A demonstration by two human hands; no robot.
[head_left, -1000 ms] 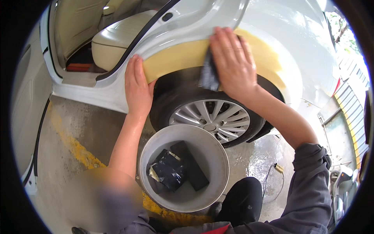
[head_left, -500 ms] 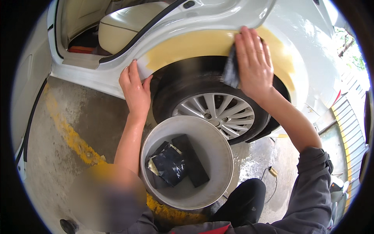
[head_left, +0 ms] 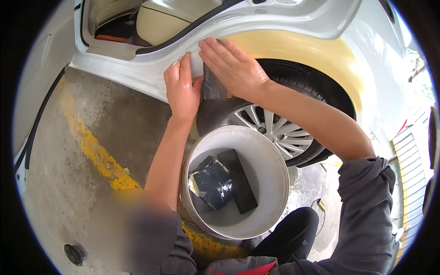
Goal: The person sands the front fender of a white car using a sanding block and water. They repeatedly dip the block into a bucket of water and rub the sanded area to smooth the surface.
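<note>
My right hand (head_left: 239, 72) lies with fingers stretched over a dark grey sheet of sandpaper (head_left: 212, 87), pressing it to the front edge of the wheel arch on a white car. Part of the sheet hangs below the palm. Just left of it, my left hand (head_left: 182, 94) rests its fingertips on the white sill, holding nothing. A smooth yellowish patch (head_left: 298, 42) curves along the arch above the tyre and looks wet. Beneath my hands stands a pale round bucket (head_left: 283, 183) with water, a dark flat block (head_left: 238, 183) and a crumpled black sheet (head_left: 211, 183) inside.
The wheel (head_left: 293, 142) with silver spokes sits behind the bucket. An open car door (head_left: 43, 91) stands at the left, beside the doorway with a cream seat (head_left: 160, 23). A worn yellow line (head_left: 94, 149) crosses the concrete floor. My bent knee is right of the bucket.
My right hand has slid the sandpaper leftward along the arch, from the top of the patch to its front end beside my left hand. The view has shifted a little.
</note>
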